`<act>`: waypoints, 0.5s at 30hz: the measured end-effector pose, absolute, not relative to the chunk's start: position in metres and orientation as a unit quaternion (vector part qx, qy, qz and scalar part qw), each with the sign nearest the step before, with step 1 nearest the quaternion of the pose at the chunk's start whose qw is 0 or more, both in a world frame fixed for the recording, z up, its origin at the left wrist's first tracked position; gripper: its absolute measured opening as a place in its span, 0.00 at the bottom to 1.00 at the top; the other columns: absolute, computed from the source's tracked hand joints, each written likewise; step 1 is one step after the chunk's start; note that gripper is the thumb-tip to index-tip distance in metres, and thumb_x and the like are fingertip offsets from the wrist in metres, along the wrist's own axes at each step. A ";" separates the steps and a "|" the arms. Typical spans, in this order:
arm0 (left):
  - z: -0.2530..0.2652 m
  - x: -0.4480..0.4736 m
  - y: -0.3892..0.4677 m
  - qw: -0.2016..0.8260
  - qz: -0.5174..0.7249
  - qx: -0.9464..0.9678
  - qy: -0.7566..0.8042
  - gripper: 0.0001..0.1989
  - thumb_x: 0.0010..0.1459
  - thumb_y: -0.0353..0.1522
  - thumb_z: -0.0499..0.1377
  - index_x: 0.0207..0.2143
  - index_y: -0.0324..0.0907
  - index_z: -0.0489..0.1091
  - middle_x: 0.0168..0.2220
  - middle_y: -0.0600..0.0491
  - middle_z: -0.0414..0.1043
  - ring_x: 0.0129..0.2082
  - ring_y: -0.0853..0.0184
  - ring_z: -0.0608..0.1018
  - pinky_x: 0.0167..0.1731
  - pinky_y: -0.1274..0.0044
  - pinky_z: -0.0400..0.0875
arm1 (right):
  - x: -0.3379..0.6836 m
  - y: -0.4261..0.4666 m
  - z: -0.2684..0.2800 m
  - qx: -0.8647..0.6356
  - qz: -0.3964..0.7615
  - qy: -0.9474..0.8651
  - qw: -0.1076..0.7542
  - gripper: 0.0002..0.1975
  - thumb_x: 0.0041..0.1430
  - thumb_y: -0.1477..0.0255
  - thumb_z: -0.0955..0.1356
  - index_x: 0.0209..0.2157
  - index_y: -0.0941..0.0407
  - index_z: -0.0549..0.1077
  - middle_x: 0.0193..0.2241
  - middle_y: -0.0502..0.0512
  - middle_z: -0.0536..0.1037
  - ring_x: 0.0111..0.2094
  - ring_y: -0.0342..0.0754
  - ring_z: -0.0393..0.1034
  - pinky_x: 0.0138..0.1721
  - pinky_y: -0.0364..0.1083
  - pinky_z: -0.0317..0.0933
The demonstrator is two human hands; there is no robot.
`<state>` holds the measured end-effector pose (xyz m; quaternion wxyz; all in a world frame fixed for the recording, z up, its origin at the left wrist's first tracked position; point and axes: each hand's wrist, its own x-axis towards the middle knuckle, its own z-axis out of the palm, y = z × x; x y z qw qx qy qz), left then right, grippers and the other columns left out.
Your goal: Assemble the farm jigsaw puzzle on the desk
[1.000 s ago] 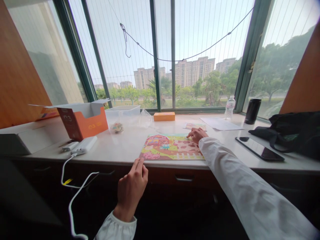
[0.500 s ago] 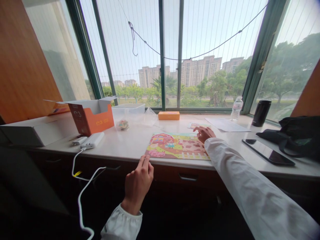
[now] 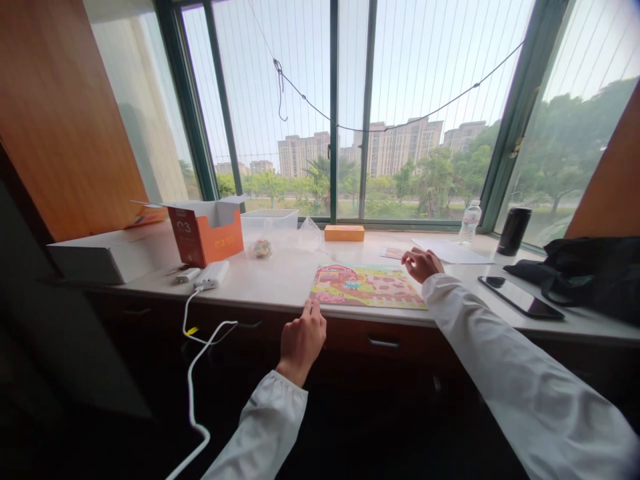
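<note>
A colourful flat board (image 3: 373, 288) printed with a red barn, a fence and pink pigs lies at the table's front edge. My left hand (image 3: 302, 341) is at its near left corner, fingertips stretched out and touching there. My right hand (image 3: 424, 264) is over the far right corner, its fingers bent down and close together. Anything between those fingertips is too small to make out. A small printed card (image 3: 393, 253) lies just behind the board, beside the right fingertips and partly covered by them.
Left on the table are an orange box (image 3: 205, 237), a white power bank (image 3: 215, 275) with cable, a clear bag of small pieces (image 3: 261, 249) and a plastic tub (image 3: 270, 220). Behind stands an orange carton (image 3: 344, 233). Rightward are paper (image 3: 453, 251), a bottle (image 3: 470, 223), a black flask (image 3: 514, 231) and a tablet (image 3: 520, 297).
The whole view has shifted, so the table things appear further right. My right hand has drawn back from the small card, and its fingers are more bent. My left hand stays at the corner.
</note>
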<state>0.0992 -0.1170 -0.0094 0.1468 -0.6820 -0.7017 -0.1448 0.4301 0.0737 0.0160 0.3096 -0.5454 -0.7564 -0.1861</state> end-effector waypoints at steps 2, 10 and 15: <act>-0.006 0.100 -0.117 0.139 -0.151 -0.686 -0.698 0.24 0.67 0.33 0.42 0.59 0.39 0.67 0.59 0.35 0.67 0.35 0.58 0.82 0.33 0.70 0.76 | 0.435 0.058 0.015 -0.543 -0.185 -0.764 0.294 0.12 0.57 0.74 0.61 0.32 0.53 0.77 0.34 0.50 0.78 0.31 0.44 0.68 0.46 0.48 0.53; 0.018 0.074 -0.091 0.085 -0.220 -0.674 -0.700 0.20 0.66 0.38 0.46 0.48 0.45 0.75 0.38 0.44 0.79 0.39 0.57 0.80 0.39 0.72 0.70 | 0.480 -0.012 0.005 -0.566 -0.201 -0.758 0.254 0.11 0.59 0.72 0.61 0.37 0.51 0.75 0.32 0.50 0.78 0.30 0.46 0.69 0.43 0.48 0.56; 0.019 0.041 -0.049 0.064 -0.331 -0.627 -0.702 0.19 0.64 0.38 0.47 0.43 0.46 0.76 0.38 0.49 0.79 0.39 0.60 0.79 0.37 0.75 0.66 | 0.501 -0.044 -0.008 -0.594 -0.170 -0.743 0.258 0.12 0.60 0.64 0.63 0.41 0.51 0.73 0.27 0.49 0.75 0.29 0.47 0.70 0.37 0.47 0.56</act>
